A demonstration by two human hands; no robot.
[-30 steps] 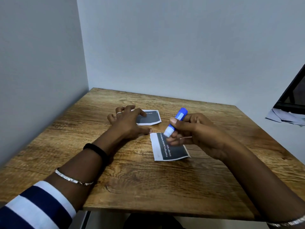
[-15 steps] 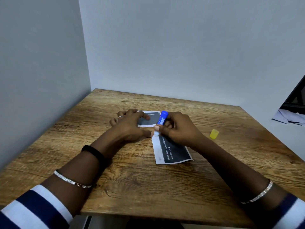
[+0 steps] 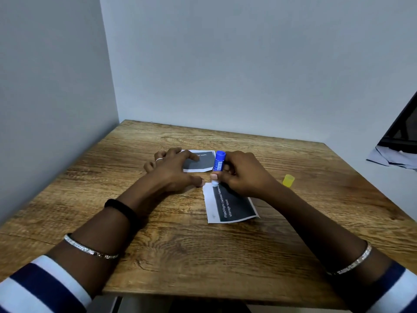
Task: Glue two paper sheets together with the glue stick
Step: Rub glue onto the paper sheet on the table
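Observation:
Two small printed paper sheets lie on the wooden table (image 3: 180, 245). The near sheet (image 3: 232, 206) is dark with white text and a white margin. The far sheet (image 3: 200, 162) lies beyond it. My right hand (image 3: 243, 175) grips a blue glue stick (image 3: 219, 162), held nearly upright with its white tip pressed on the near sheet's top left corner. My left hand (image 3: 173, 168) rests flat, fingers spread: the forefinger on the far sheet, the thumb at the near sheet's top left corner.
The yellow cap (image 3: 288, 180) of the glue stick stands on the table to the right of my right hand. Walls close off the table at the left and back. Loose papers (image 3: 392, 157) lie on a surface at far right.
My right hand brought the glue stick down from a tilted hold above the near sheet to its top left corner. The yellow cap came into view. My left hand stayed put.

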